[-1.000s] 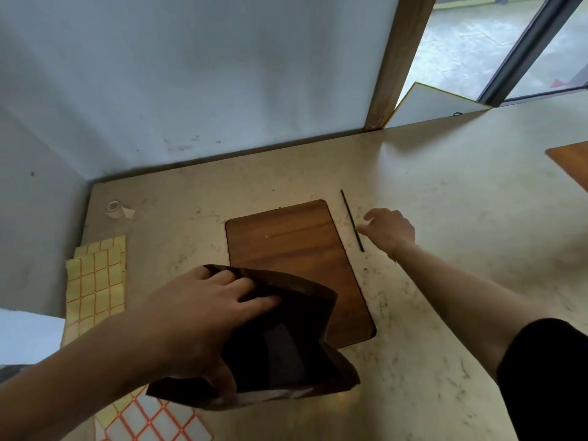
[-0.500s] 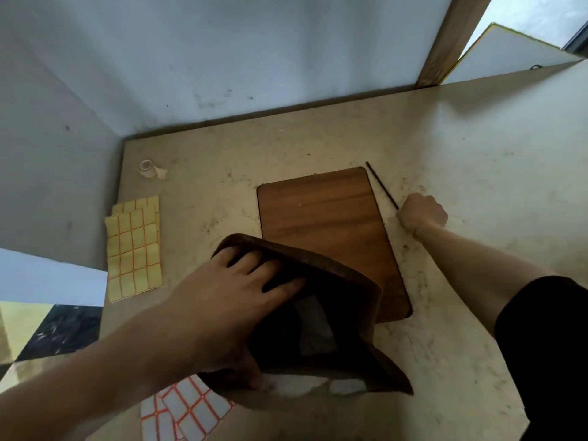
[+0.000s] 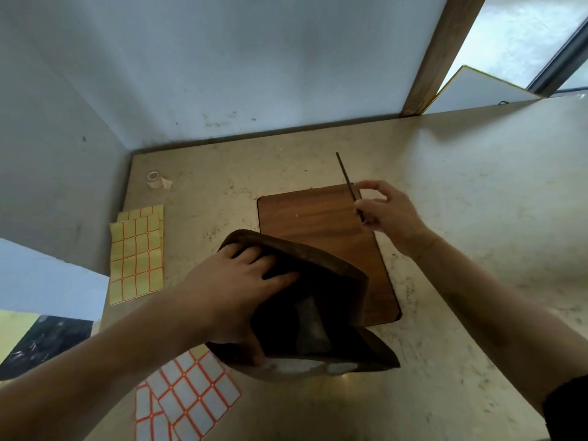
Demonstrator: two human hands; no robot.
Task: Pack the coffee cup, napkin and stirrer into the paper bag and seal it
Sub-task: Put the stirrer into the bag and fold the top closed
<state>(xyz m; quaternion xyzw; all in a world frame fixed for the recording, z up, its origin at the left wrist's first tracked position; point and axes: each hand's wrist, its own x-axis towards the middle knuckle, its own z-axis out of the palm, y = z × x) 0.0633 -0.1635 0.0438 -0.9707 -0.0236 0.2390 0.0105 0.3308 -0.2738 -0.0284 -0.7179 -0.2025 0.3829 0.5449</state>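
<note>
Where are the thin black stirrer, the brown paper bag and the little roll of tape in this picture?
stirrer (image 3: 346, 179): head view, on the bare shaft above the pinching fingers.
paper bag (image 3: 334, 275): head view, on its far wall near the open rim.
roll of tape (image 3: 153, 178): head view, on the roll's side.

A plain packing counter (image 3: 461, 192) by a window (image 3: 521, 36): label sheets (image 3: 136, 254), tape roll (image 3: 153, 179), wooden board (image 3: 318, 224).

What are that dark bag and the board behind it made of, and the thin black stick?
The bag looks like matte brown paper: it creases and holds its open shape. The board looks like wood or wood-look laminate, with straight grain lines and a smooth surface. The stick, pinched by the right hand, is probably plastic, too thin to tell.
</note>
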